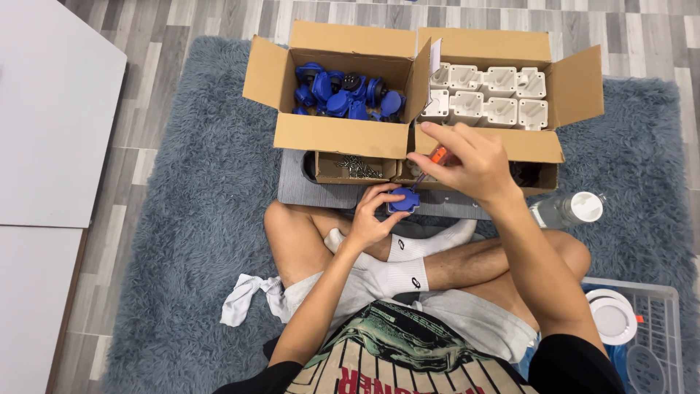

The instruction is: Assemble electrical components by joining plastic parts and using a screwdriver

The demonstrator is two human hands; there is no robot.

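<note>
Centrally, the left hand (368, 219) pinched a blue plastic part (402, 201) above the crossed legs while the right hand (467, 162) gripped an orange-handled screwdriver (435, 157); holding the part steady and the driver in line would likely seat the tip best.

On the shaggy grey-blue rug (197, 182), two open cardboard boxes stand side by side, touching. The left cardboard box (339, 135) holds round blue plastic parts (343, 91); the right cardboard box (536, 142) holds white moulded plastic housings (485, 95) in two rows. Before them lies a flat grey board (299, 186) bearing a small cardboard tray of metal screws (355, 168). Right of the board lies a clear plastic bottle (569, 209); nearer, at the right edge, a white wire basket (656, 321). A white tabletop (51, 109) lies left of the rug.
</note>
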